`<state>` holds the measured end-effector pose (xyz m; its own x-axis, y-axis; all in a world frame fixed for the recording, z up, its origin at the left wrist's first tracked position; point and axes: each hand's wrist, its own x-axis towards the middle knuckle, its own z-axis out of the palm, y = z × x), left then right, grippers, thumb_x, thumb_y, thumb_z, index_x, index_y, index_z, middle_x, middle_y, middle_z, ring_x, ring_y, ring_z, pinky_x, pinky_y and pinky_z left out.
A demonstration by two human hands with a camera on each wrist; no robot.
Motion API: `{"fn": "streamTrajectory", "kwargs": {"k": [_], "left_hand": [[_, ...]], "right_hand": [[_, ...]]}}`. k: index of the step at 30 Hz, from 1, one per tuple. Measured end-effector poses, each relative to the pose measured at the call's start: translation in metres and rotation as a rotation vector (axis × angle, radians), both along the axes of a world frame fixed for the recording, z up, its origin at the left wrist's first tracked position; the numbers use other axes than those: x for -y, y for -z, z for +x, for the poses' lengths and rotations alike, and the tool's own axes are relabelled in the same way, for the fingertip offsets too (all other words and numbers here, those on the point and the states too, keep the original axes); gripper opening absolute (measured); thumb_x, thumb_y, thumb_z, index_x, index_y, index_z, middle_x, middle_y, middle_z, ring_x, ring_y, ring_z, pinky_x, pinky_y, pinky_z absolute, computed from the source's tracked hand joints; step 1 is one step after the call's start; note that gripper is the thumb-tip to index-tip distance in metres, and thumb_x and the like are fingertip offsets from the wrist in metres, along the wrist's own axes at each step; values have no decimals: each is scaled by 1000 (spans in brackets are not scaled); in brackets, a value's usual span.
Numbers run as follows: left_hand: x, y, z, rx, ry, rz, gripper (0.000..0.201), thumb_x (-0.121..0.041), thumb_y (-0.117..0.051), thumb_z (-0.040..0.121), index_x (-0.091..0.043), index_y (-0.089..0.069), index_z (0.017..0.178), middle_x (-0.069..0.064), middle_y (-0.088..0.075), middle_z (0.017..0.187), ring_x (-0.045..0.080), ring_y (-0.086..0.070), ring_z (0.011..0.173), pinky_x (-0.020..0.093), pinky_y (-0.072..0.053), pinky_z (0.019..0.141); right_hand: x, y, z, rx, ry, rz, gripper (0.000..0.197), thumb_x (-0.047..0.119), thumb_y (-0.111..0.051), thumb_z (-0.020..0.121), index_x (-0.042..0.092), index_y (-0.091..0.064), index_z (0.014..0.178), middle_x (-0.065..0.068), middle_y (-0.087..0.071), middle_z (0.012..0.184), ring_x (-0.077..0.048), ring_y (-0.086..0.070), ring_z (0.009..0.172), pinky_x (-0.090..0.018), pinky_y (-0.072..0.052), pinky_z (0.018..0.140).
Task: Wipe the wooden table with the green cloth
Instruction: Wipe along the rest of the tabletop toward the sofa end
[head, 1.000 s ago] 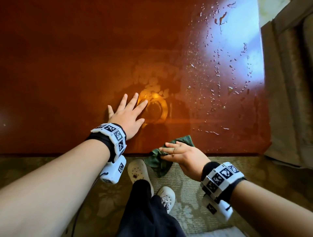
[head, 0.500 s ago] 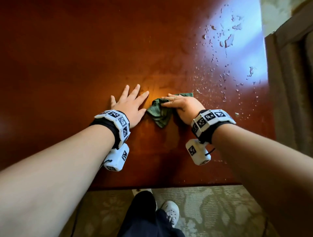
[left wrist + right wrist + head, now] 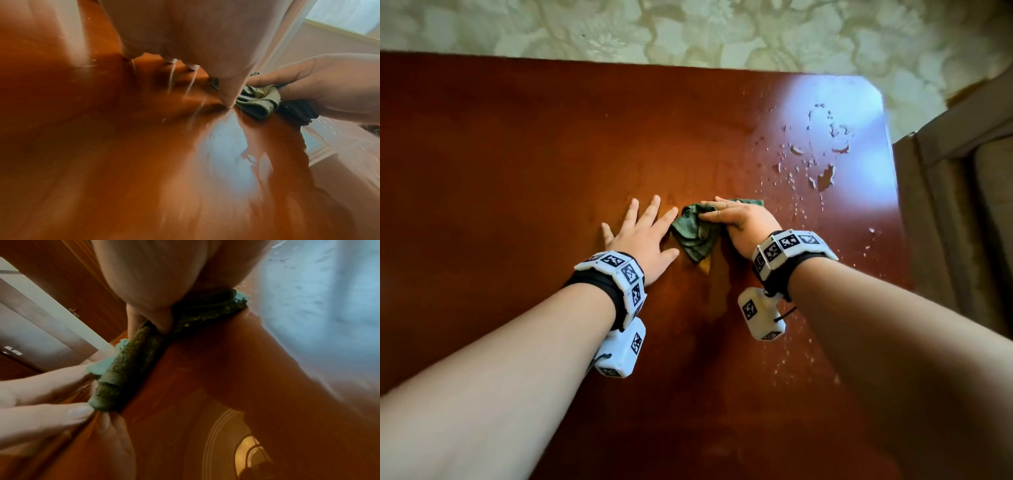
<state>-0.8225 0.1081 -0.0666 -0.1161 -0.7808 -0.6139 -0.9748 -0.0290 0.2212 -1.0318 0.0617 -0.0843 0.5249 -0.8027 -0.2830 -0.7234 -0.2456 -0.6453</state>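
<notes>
The green cloth (image 3: 695,233) lies bunched on the glossy wooden table (image 3: 517,154), near its middle. My right hand (image 3: 736,217) lies over the cloth's right part, fingers on top and thumb under a fold, gripping it against the wood. The left hand (image 3: 645,226) rests flat on the table just left of the cloth, fingers spread, its fingertips almost touching the fabric. In the left wrist view my right hand (image 3: 308,84) pinches the crumpled cloth (image 3: 259,100). The right wrist view has the rolled cloth (image 3: 127,369) under my palm and the left hand's fingers (image 3: 41,394) beside it.
Water drops and small puddles (image 3: 822,164) sit on the table's far right, with fine droplets (image 3: 873,233) along the right side. A brown upholstered seat (image 3: 962,212) stands close to the right edge. Patterned carpet (image 3: 688,31) lies beyond the far edge.
My right hand has carried the cloth from the table's near edge up to the middle, beside the left hand. The left hand has stayed flat. The view has shifted forward, showing the far edge.
</notes>
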Motion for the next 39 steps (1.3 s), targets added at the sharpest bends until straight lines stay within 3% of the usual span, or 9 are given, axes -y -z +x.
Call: {"fn": "streamTrajectory", "kwargs": {"k": [5,9,12,13,16,19,23,30,39], "left_hand": [[63,-4,-15,5,-42,-28,72,-55,-48,97,-45,-5,154,-11,16,164,22,16,150,65,-3,116],[107,-5,-42,-39,-134,-17,88,-57,-52,94,-41,12,154,-12,13,164,22,13,151,64,-6,116],[127,-5,-61,-54,-134,-6,96,-58,-56,91,-42,16,152,-14,15,163,20,15,150,65,-5,115],[132,-3,-65,-44,-108,-9,95,-59,-57,90,-44,14,152,-14,16,163,21,16,150,65,-5,114],[149,0,-77,-23,-42,-17,90,-61,-57,88,-49,5,152,-13,19,162,22,19,149,69,-1,114],[163,3,-89,-31,-68,18,95,-63,-64,83,-53,1,151,-15,23,161,22,25,148,74,2,108],[172,4,-91,-38,-106,61,100,-58,-73,78,-57,-3,149,-18,24,160,22,28,146,78,2,106],[175,2,-91,-48,-106,77,101,-55,-75,78,-57,-3,149,-19,24,159,21,29,146,80,0,104],[169,3,-89,-48,-83,34,94,-57,-68,83,-55,-3,150,-18,21,161,21,24,148,76,0,107]], "right_hand": [[66,-1,-11,36,29,-60,50,-14,-41,82,14,-66,115,-6,-53,133,-21,-39,132,-20,-22,110],[117,-1,-33,-3,92,-79,50,-12,-40,83,16,-64,119,-4,-50,137,-19,-37,134,-13,-17,108],[146,-1,-59,-13,238,-101,50,-12,-36,86,13,-60,123,-7,-45,140,-21,-35,134,2,-8,100],[153,0,-68,-18,296,-113,49,-11,-37,87,13,-59,123,-8,-44,140,-22,-36,134,0,-10,101],[169,9,-100,-59,424,-129,49,-5,-39,87,18,-55,127,-7,-43,143,-24,-34,135,-20,-19,110],[182,11,-133,-124,622,-95,56,-6,-38,84,20,-51,132,0,-37,147,-15,-27,139,-14,-11,110],[205,6,-145,-127,757,13,61,-3,-38,84,25,-44,137,4,-34,148,-12,-26,138,-24,-18,115],[214,4,-98,-163,398,-80,61,-4,-39,86,28,-42,138,5,-24,153,-14,-13,143,-23,-9,114],[100,3,-111,-20,-177,-149,63,-8,-36,73,17,-57,126,-6,-45,141,-31,-34,135,-52,-26,111]]}}
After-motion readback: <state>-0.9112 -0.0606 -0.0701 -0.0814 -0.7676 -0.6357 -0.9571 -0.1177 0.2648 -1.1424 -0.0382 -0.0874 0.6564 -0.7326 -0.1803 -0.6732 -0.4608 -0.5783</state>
